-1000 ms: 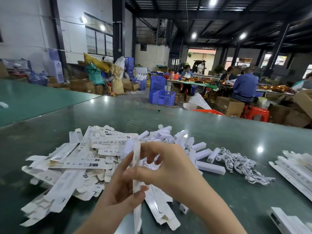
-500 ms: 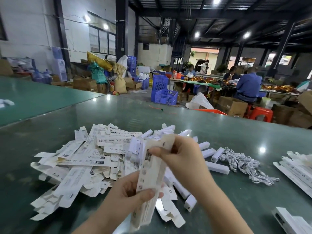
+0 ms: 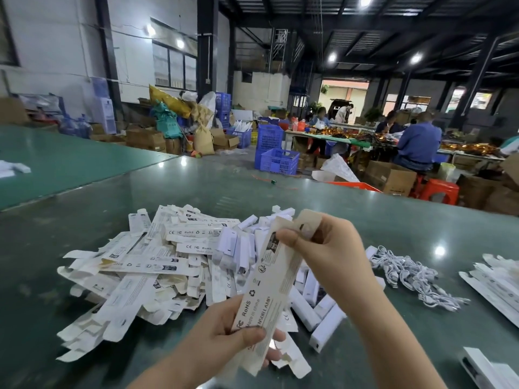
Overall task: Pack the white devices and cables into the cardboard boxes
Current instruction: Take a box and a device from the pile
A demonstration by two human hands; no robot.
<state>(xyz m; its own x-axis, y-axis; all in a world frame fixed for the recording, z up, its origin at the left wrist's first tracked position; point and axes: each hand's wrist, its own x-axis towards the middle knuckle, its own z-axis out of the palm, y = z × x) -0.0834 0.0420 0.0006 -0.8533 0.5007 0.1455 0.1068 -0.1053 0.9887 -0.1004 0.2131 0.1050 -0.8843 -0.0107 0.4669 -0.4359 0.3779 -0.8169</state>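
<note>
Head-worn view, forward-down over table (image 3: 365, 220)

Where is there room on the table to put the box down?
Bare table lies beyond the pile of flat boxes, and between the cables and the finished boxes. It is crowded under both hands, among the white devices.

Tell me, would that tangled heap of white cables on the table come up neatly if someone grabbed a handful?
Probably not. The white cables lie in thin, interlocked loops, so a handful would likely drag neighbours along and droop floppily. They look light for their bulk. On the glossy green table, a push would probably slide the heap as one clump rather than roll it.
</note>
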